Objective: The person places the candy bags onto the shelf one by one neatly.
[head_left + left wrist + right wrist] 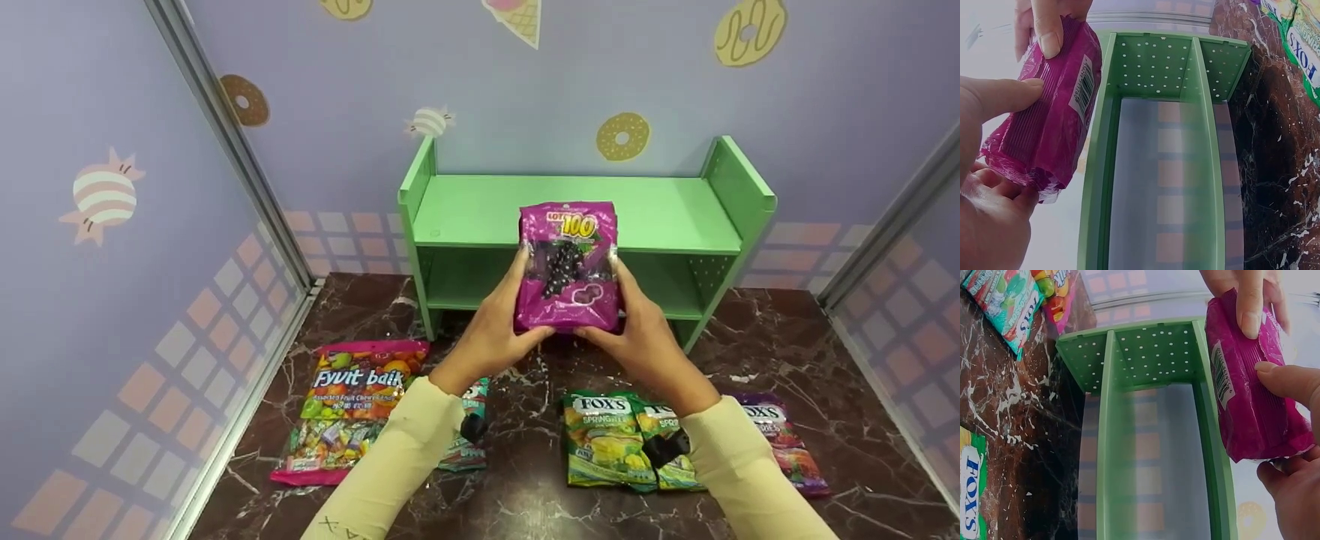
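A purple Lot 100 candy bag [568,262] is held upright between both hands, in front of the green shelf [667,214]. My left hand [491,330] grips its left side, thumb along the bottom edge. On the other side my right hand [641,334] grips it the same way, with its thumb also at the bottom. Both wrist views show the thumbs pressed on the bag's ridged bottom seal, a barcode label [1081,87] beside it and fingers wrapping the sides. In the head view the bag overlaps the front edge of the upper shelf board.
On the dark marble floor [517,495], a Fyvit baik candy bag [352,412] and a teal bag [472,405] lie at left. Two green Fox's bags [607,442] and a purple Fox's bag [787,446] lie at right. Patterned walls [525,97] surround the shelf.
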`<state>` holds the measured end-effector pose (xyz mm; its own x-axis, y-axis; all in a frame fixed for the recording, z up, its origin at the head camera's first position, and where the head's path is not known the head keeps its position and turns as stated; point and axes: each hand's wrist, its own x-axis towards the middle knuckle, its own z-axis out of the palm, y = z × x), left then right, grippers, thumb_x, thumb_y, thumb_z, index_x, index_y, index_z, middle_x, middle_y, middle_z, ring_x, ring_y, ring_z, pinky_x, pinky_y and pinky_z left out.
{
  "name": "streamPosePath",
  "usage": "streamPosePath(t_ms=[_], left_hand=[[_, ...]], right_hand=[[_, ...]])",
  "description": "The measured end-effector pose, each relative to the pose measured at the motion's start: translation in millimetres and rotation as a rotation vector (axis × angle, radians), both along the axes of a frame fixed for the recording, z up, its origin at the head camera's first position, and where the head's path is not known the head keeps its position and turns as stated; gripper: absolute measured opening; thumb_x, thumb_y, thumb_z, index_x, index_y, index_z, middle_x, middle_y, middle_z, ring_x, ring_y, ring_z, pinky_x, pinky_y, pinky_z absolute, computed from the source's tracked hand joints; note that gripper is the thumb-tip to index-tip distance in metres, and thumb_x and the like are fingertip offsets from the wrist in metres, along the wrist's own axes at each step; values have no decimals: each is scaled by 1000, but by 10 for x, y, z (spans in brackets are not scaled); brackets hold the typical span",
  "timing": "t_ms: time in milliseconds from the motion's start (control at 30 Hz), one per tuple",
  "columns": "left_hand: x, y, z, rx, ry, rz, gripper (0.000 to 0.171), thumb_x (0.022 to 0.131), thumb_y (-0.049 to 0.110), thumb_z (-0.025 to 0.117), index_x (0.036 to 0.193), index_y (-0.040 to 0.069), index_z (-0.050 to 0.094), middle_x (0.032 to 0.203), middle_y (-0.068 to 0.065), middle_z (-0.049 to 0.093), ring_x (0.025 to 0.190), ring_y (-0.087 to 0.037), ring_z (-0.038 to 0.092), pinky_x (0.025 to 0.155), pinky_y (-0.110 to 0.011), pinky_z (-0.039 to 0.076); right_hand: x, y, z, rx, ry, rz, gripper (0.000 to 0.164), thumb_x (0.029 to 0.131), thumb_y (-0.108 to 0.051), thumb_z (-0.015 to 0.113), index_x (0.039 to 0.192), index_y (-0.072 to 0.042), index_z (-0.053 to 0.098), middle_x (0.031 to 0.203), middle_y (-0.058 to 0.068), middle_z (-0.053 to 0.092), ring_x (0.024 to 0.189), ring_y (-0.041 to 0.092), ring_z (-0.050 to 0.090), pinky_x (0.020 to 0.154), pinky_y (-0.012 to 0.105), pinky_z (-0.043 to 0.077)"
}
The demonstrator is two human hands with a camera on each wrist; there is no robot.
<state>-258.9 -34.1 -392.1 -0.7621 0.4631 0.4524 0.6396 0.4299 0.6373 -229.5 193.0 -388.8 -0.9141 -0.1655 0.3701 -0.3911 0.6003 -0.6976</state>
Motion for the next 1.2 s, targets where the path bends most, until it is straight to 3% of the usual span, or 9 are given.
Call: streamPosePath(t_ms=[300, 1200], left_hand=[[-60, 14, 21, 10, -27, -25, 104, 88, 25, 72, 157, 17, -5, 164, -5, 11, 148, -21, 24, 119, -38, 27], [-263, 33, 105, -58, -91, -12, 103, 87, 26, 73, 157, 12, -2, 163, -9, 13, 148, -24, 23, 120, -37, 24]], right_hand=[[-57, 6, 30, 8, -12, 5, 102, 81, -19, 79, 156, -10, 11, 139, 23, 49, 121, 35, 56, 98, 48, 49], [-262, 50, 47, -17, -41, 7, 96, 82, -24, 78, 154, -10, 18, 142, 18, 48, 127, 34, 54, 102, 48, 47]])
